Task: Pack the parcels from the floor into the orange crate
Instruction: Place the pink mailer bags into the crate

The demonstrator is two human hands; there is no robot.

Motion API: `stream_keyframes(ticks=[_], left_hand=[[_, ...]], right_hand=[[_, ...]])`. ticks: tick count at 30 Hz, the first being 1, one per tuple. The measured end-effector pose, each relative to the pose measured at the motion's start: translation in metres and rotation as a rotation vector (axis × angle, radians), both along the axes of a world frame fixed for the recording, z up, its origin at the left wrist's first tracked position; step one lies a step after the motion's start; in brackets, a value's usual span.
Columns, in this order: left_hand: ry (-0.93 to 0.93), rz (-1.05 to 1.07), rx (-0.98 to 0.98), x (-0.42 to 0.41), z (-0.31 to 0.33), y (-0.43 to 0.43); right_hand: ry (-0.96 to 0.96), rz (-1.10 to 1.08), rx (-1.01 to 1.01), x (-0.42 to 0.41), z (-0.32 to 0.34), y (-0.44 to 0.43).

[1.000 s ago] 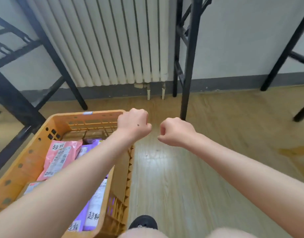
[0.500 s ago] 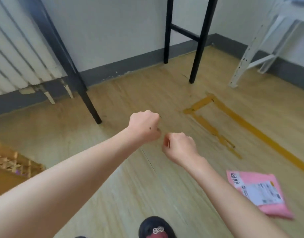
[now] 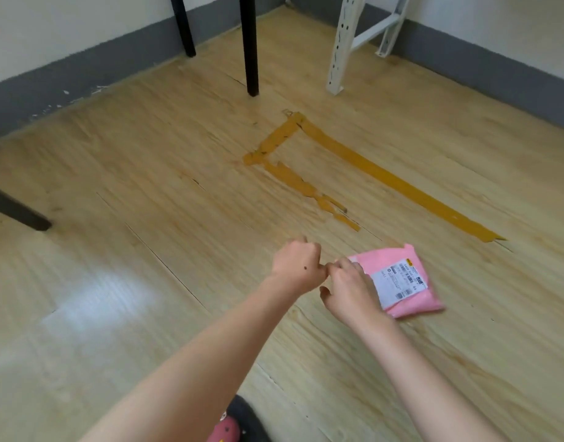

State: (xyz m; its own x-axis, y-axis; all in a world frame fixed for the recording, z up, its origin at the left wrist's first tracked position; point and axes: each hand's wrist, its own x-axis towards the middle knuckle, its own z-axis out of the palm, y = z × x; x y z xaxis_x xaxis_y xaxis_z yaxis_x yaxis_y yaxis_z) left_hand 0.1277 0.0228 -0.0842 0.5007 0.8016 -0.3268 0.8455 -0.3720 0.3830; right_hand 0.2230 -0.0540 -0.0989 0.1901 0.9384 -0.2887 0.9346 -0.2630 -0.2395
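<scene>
Since the pink parcel (image 3: 401, 280) looks soft and light, my open right hand (image 3: 350, 291) should pinch its left edge; my left hand (image 3: 298, 266) is an empty fist.

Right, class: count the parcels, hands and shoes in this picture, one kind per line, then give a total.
Parcels: 1, the pink parcel on the floor
Hands: 2, the left hand and the right hand
Shoes: 1, a black shoe
Total: 4
</scene>
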Motion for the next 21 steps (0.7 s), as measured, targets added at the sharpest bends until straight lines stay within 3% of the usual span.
stream_keyframes(ticks=[6,10,14,21], left_hand=[[0.098,-0.373,0.067,0.028,-0.065,-0.032],[0.191,-0.491,-0.007,0.034,-0.091,-0.046],[0.21,-0.474,-0.096,0.031,-0.104,-0.048],[0.085,-0.292,-0.17,0.009,-0.101,-0.039]], right_hand=[[-0.002,-0.071,-0.048,0.031,-0.06,-0.029],[-0.1,-0.101,-0.22,0.039,-0.091,-0.044],[-0.129,-0.207,-0.253,0.046,-0.112,-0.049],[-0.149,-0.163,-0.001,0.056,-0.11,-0.04]])
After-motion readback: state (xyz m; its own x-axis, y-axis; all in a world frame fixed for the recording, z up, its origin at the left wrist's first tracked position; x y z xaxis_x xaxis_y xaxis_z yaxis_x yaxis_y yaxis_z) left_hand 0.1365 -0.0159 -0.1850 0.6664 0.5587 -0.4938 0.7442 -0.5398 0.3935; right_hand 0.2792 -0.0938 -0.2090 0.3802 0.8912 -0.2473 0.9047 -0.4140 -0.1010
